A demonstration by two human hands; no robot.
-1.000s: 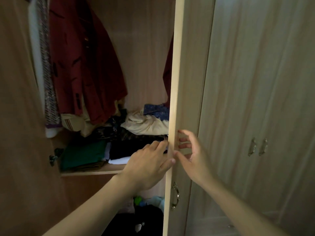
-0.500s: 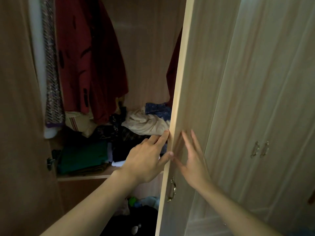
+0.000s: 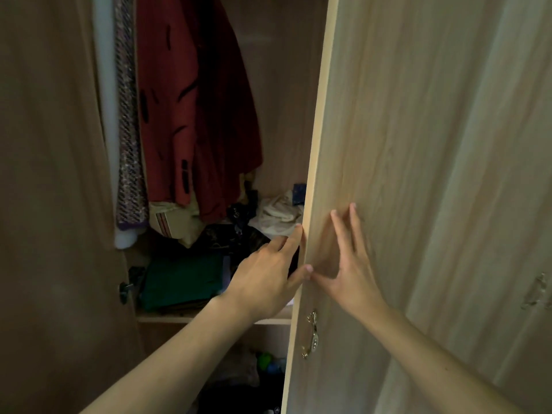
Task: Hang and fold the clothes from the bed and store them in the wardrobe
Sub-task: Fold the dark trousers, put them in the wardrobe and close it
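Two hands on one wardrobe door. Door: a stiff, tall panel hung on hinges; judged light to swing but not to be forced. Best taken at the free edge or by the metal handle low on its face, which neither hand is using.

Right hand: palm toward the door's outer face, fingers straight and spread, pressing flat; nothing grasped. Forearm comes up from lower right.

Left hand: reaches from lower left, thumb and fingertips touching the door's free edge, fingers nearly straight, no real clench; it guides the edge.

Beyond the hands, inside: folded green cloth on the shelf, beside it a dark heap and a crumpled cream garment, soft and loose, likely to slump if crowded. Farther back a red coat hangs, with a patterned knit piece to its left. Bed not in view; neither hand carries clothing.
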